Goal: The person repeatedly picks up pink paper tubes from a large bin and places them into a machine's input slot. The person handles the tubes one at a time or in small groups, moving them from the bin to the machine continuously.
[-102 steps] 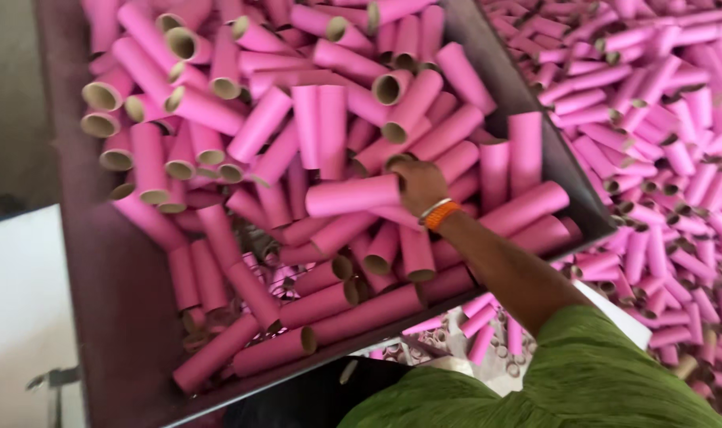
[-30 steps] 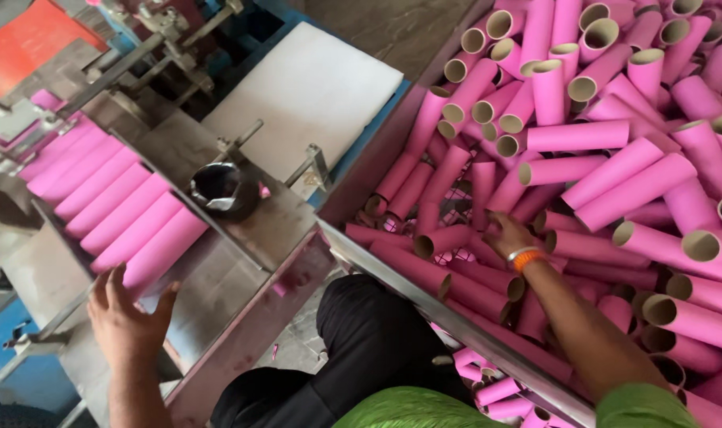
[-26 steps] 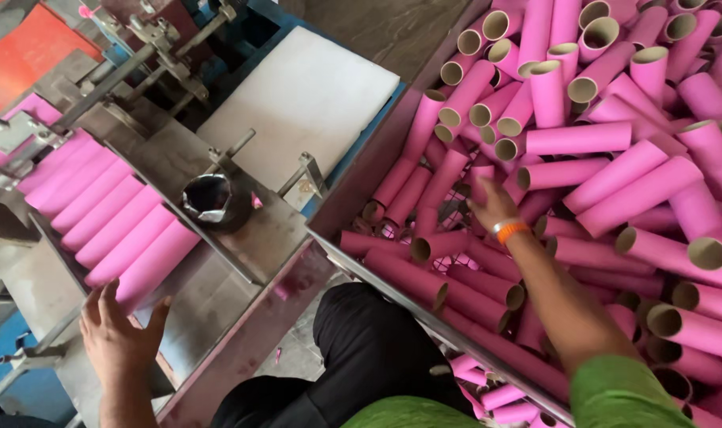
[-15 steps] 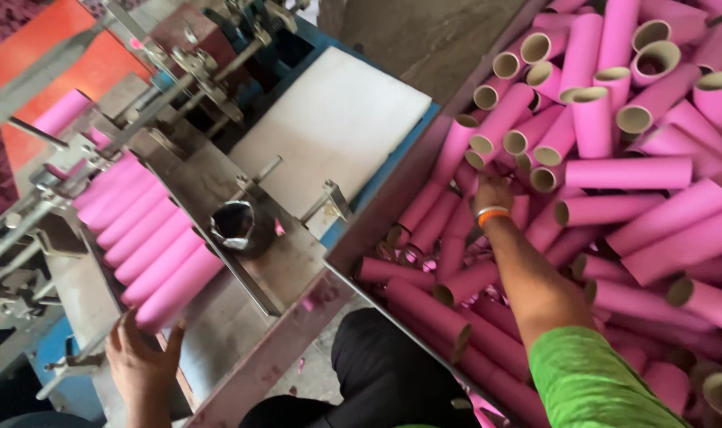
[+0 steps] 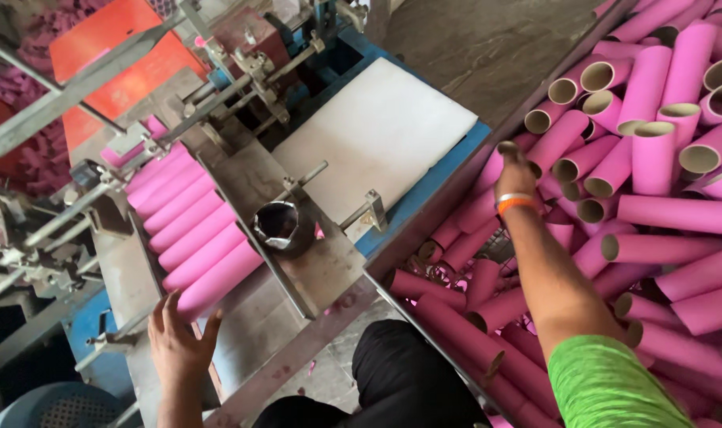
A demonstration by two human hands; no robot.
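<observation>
My left hand (image 5: pixel 178 342) is open with its fingers spread, resting at the near end of a row of pink cardboard tubes (image 5: pixel 190 230) that lie side by side on the machine's metal tray. My right hand (image 5: pixel 513 170), with an orange band at the wrist, reaches into a big bin heaped with loose pink tubes (image 5: pixel 654 158). Its fingers curl down among the tubes by the bin's left wall; only its back shows, so any grip is hidden.
The bin's metal rim (image 5: pixel 424 325) runs diagonally between my arms. A dark metal cup (image 5: pixel 277 224) sits on the machine plate beside a white board (image 5: pixel 377 135). Rods and brackets (image 5: pixel 218 71) and an orange panel (image 5: pixel 115 47) stand behind the tray.
My right hand has slid further up along the bin's left wall. My left hand stays spread at the near end of the tube row. The view has shifted to the left.
</observation>
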